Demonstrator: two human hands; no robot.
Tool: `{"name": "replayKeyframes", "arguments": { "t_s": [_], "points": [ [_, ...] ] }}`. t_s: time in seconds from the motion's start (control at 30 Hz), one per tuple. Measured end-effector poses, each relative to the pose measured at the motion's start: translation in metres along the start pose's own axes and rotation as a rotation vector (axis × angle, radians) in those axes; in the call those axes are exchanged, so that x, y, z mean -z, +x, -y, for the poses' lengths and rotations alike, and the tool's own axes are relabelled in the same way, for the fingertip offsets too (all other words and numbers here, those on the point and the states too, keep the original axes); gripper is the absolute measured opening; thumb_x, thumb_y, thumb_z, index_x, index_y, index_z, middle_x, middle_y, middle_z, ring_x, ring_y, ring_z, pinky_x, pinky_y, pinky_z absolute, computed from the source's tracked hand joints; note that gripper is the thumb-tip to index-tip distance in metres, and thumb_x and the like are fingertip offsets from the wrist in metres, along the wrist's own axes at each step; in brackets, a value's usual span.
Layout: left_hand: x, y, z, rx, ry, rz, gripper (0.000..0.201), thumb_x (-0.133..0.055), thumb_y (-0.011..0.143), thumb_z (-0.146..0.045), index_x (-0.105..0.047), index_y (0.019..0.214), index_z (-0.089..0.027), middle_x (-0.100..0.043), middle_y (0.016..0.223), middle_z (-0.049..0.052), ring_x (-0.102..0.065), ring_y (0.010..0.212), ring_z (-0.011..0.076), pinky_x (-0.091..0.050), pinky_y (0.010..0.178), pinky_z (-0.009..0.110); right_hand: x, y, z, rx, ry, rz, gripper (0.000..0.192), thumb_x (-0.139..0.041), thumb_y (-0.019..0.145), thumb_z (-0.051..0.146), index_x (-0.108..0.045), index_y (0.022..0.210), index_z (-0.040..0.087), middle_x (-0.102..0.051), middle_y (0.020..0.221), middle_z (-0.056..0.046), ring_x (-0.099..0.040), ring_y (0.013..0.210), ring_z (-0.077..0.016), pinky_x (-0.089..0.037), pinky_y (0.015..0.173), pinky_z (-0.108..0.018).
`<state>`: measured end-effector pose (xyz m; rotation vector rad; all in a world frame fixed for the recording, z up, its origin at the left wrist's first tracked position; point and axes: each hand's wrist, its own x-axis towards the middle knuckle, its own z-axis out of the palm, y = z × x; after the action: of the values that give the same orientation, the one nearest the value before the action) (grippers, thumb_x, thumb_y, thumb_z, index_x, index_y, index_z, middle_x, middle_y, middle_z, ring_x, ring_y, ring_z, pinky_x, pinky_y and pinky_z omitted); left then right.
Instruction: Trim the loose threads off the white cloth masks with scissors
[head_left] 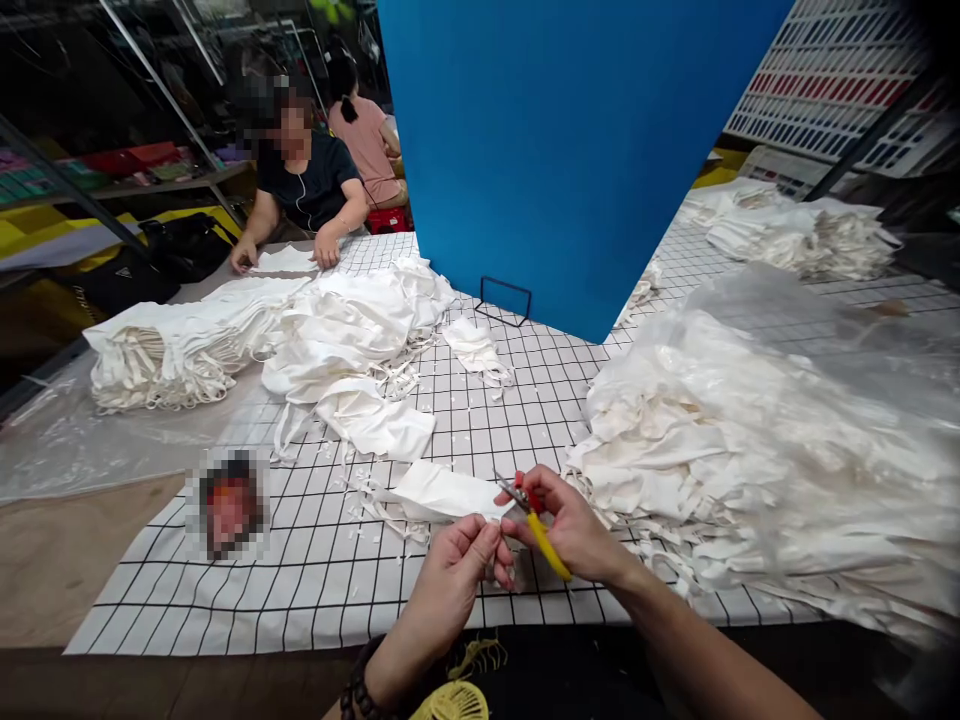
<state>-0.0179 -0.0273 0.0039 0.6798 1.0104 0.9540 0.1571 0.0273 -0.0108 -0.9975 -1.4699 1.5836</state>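
My left hand [457, 575] pinches the near edge of a white cloth piece [439, 492] that lies on the black-gridded white table cover [300, 590]. My right hand [574, 530] grips small snips [534, 520] with a yellow and red handle, their blades at the cloth's right end, just above my left fingers. Small white offcuts lie scattered on the cover around the cloth.
A heap of white cloth under clear plastic [757, 450] fills the right. More white cloth piles [337, 350] and a stacked bundle [172, 350] lie left. A blue panel [570, 150] stands behind. A person [304, 185] sits at the far left, hands on cloth.
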Motion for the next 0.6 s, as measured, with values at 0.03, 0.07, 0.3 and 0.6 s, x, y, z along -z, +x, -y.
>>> {"name": "replayKeyframes", "arguments": {
  "t_s": [0.03, 0.07, 0.3, 0.6],
  "points": [
    [0.001, 0.0, -0.001, -0.012, 0.026, 0.001, 0.03, -0.065, 0.085, -0.042, -0.068, 0.088, -0.012, -0.061, 0.069, 0.001, -0.056, 0.056, 0.0094, -0.049, 0.06, 0.024, -0.007, 0.002, -0.003, 0.013, 0.035, -0.03, 0.034, -0.076, 0.074, 0.035, -0.047, 0.088, 0.025, -0.066, 0.094, -0.002, -0.063, 0.08, -0.0164, -0.051, 0.07, -0.029],
    [0.002, -0.001, -0.001, -0.028, 0.056, -0.007, 0.03, -0.064, 0.085, -0.042, -0.068, 0.088, -0.012, -0.06, 0.068, 0.001, -0.056, 0.056, 0.01, -0.049, 0.059, 0.024, -0.013, 0.004, -0.006, 0.025, 0.063, -0.083, 0.034, -0.075, 0.075, 0.037, -0.046, 0.087, 0.025, -0.066, 0.091, -0.002, -0.063, 0.079, -0.0164, -0.051, 0.069, -0.029],
    [0.006, 0.002, 0.005, -0.327, 0.285, -0.204, 0.027, -0.061, 0.087, -0.039, -0.067, 0.077, -0.014, -0.05, 0.129, 0.012, -0.055, 0.05, 0.0041, -0.052, 0.052, 0.025, -0.026, 0.005, -0.018, 0.031, 0.084, -0.26, 0.04, -0.079, 0.07, 0.037, -0.045, 0.085, 0.025, -0.067, 0.084, 0.0, -0.065, 0.078, -0.0172, -0.052, 0.071, -0.03],
    [0.006, 0.014, 0.012, -0.388, 0.254, -0.124, 0.019, -0.057, 0.091, -0.032, -0.065, 0.082, -0.017, -0.061, 0.066, 0.0, -0.061, 0.06, 0.0147, -0.048, 0.066, 0.028, 0.003, -0.019, 0.007, -0.091, -0.339, -0.176, 0.031, -0.073, 0.074, 0.033, -0.045, 0.083, 0.025, -0.061, 0.084, 0.001, -0.054, 0.066, -0.0139, -0.044, 0.06, -0.026]
  ]
}}
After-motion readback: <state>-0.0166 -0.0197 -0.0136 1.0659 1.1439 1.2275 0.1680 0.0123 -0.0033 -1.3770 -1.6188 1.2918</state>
